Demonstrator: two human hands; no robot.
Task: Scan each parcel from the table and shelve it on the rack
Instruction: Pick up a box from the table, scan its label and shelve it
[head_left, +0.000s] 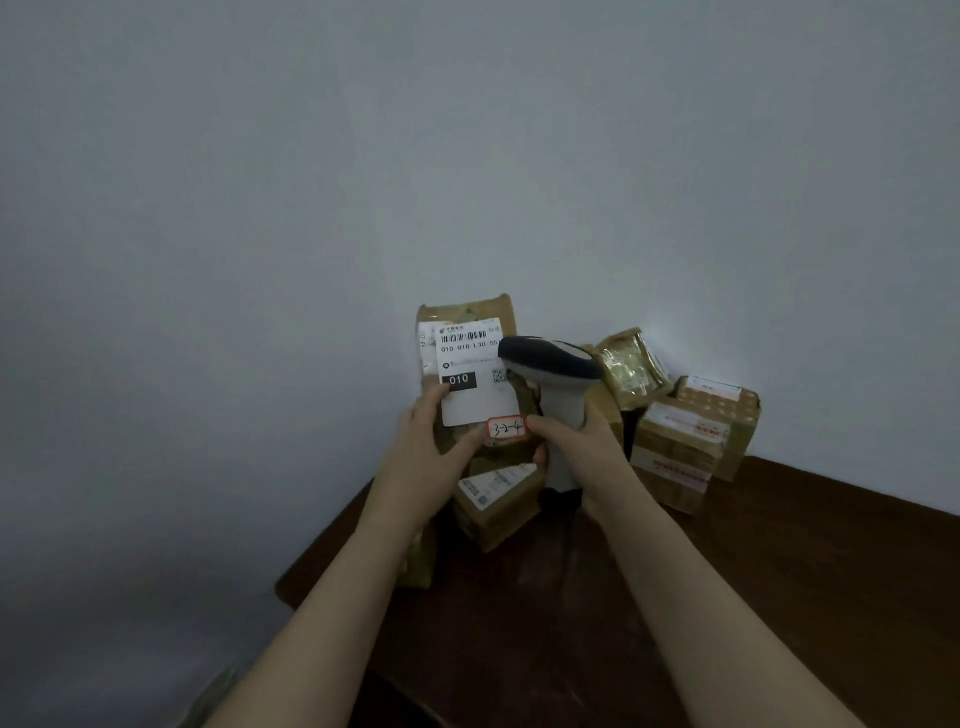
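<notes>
I hold a brown cardboard parcel (470, 312) upright above the table, its white shipping label (470, 384) facing me. A small red-edged sticker (507, 428) reading 3-2-4 sits at the label's lower right corner. My left hand (434, 441) grips the parcel's lower left side. My right hand (582, 441) holds a grey and black barcode scanner (556, 374) by its handle, and its thumb presses the sticker. The scanner's head overlaps the label's right edge.
A dark brown wooden table (779, 571) stands against a pale wall. More cardboard parcels lie on it: one (498, 506) under my hands, a stack (685, 441) at the right, a foil-topped one (631, 366) behind the scanner. No rack is in view.
</notes>
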